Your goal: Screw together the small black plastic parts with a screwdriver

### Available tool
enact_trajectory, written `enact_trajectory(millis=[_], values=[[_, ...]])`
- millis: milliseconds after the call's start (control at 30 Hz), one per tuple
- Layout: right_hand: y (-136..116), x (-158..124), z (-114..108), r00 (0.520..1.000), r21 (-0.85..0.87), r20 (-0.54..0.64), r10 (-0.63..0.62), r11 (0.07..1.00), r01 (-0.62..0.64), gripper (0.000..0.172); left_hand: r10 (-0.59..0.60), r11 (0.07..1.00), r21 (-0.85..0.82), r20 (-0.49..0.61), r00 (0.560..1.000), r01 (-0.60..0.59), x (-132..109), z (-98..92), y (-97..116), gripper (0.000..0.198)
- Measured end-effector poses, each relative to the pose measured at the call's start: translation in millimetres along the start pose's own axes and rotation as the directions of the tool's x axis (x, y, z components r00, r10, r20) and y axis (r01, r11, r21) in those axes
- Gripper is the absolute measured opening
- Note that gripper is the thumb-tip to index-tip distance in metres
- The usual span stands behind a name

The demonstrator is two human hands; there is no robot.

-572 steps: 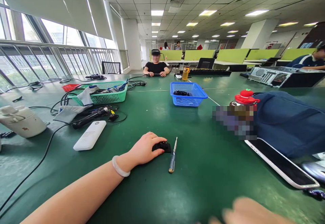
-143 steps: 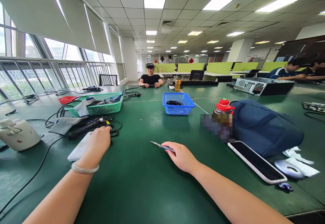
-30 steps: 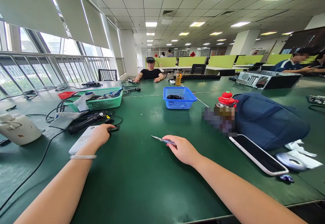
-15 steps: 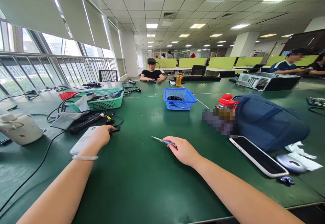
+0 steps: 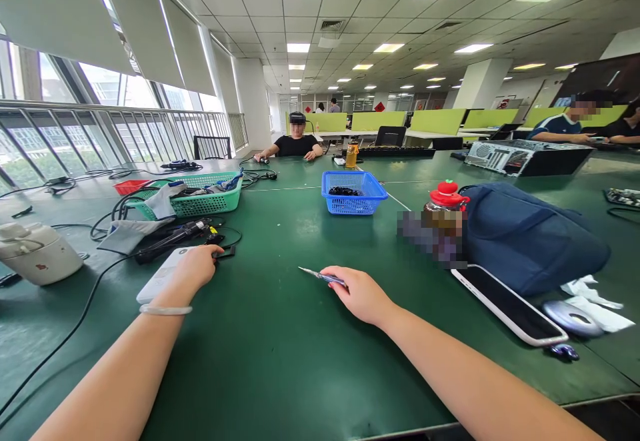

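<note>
My left hand (image 5: 196, 269) is closed at the left of the green table, its fingertips on a small black piece (image 5: 229, 252). A white, flat, box-shaped device (image 5: 161, 280) lies beneath that hand and wrist, partly covered. In my right hand (image 5: 361, 294) is a slim, pointed metal tool (image 5: 320, 275), gripped between thumb and fingers just above the table. Its silver tip points left, toward the space between my hands. The fingers hide the rear end of the tool, so its exact kind is unclear.
Cables, grey cloth and a green basket (image 5: 215, 200) stand beyond my left hand. A blue basket (image 5: 355, 204) holds black items. At right are a blue bag (image 5: 535, 241), a red-lidded jar (image 5: 447, 194) and a phone (image 5: 510, 304). Across sits a person (image 5: 297, 142).
The person across has stretched one arm out to the left side of the view, hand on a dark item. My hands stay in place; the view has shifted very slightly.
</note>
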State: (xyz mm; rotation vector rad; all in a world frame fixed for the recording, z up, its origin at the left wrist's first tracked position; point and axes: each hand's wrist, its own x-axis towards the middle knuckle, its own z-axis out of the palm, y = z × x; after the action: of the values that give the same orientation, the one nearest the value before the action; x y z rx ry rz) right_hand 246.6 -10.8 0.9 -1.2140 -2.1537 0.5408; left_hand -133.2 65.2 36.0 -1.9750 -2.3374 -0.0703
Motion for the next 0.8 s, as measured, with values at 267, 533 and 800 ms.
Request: enact_trajectory(millis=[267,533,800], values=[[3.1,0.4,3.0,1.0,-0.007,-0.003,-0.014,1.0,0.014,0.032,0.036,0.999,-0.028,0.029,0.999,-0.035,-0.6,2.2,-0.5,0.058],[3.0,0.3,2.3,1.0,-0.017,0.007,0.018,1.0,-0.018,0.032,0.067,0.996,0.058,0.076,0.995,-0.072,-8.5,-6.0,7.4,0.072],[9.1,0.1,6.4,1.0,-0.021,-0.006,-0.015,1.0,0.015,0.032,0.052,0.996,0.063,0.069,0.996,-0.057,-4.5,-9.8,-4.2,0.073]])
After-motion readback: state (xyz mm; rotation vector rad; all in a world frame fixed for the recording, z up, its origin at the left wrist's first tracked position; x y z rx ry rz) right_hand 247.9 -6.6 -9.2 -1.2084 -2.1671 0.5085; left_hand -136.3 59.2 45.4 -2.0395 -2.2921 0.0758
